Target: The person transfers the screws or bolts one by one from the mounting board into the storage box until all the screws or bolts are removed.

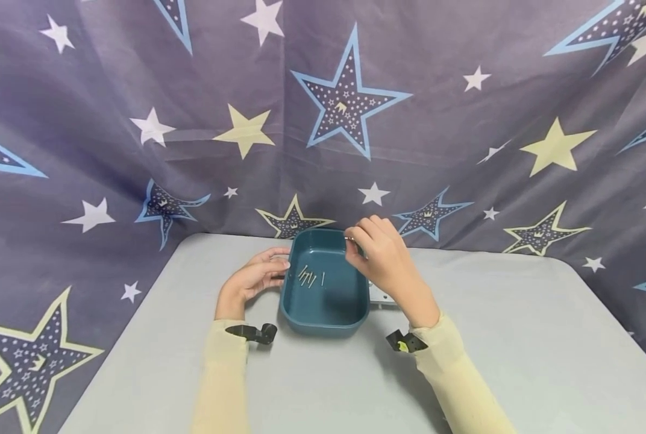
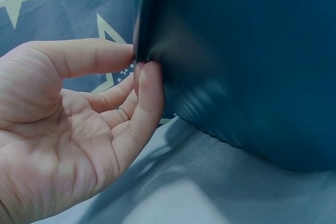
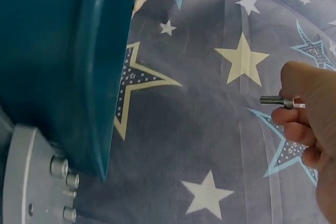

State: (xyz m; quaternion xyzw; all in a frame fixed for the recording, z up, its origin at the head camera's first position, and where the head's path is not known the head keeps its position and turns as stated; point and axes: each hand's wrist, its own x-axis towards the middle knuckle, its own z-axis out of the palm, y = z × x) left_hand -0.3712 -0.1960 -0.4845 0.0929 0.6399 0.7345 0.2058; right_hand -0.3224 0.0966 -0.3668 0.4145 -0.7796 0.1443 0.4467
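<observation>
A teal bin [image 1: 323, 330] stands on the table with several thin brass-coloured pins [image 1: 307, 277] lying on its floor. At the bin's left side is my left hand [image 1: 258, 274], its thumb and fingertips gripping the edge. The left wrist view shows these fingers bent up against the bin's wall [image 2: 231, 77]. Over the bin's far right corner, my right hand [image 1: 382, 253] pinches a small metal screw [image 3: 270, 99] between thumb and fingers. Its ridged end sticks out; the rest is partly hidden by the fingers.
Close against the bin's right side lies a silver metal block [image 3: 21, 177] with short metal cylinders [image 3: 59, 167] projecting from its face. The pale grey table [image 1: 518, 337] meets a star-patterned cloth [image 1: 442, 120] behind and at both sides.
</observation>
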